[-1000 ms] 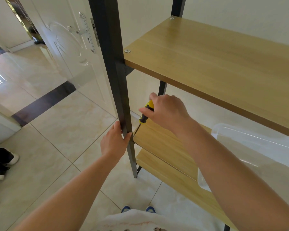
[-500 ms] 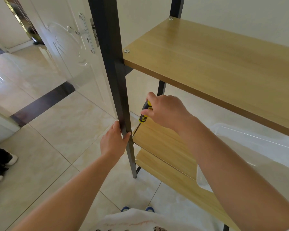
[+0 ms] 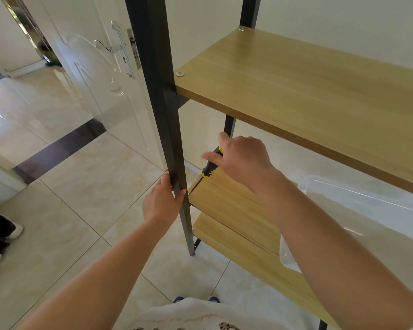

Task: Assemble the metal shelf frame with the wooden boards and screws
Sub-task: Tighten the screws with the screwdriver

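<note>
The left hand (image 3: 161, 202) is gripping the shelf frame's black front post (image 3: 163, 129), forearm stretched forward. The right hand (image 3: 242, 158) is curling round a yellow-and-black screwdriver (image 3: 209, 169), tip angled down at the middle wooden board's (image 3: 234, 208) corner. No legible writing.

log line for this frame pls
step: driving corner screw | left hand: grips front post | right hand: holds screwdriver, tip at middle board corner

Counted: three wooden boards, top (image 3: 308, 96), middle (image 3: 234, 206) and bottom (image 3: 253, 256). Two dark metal uprights, front (image 3: 157, 96) and rear (image 3: 248, 10). One screwdriver (image 3: 210, 166), one clear plastic bin (image 3: 367, 225), two hands: left (image 3: 161, 202), right (image 3: 242, 158).
</note>
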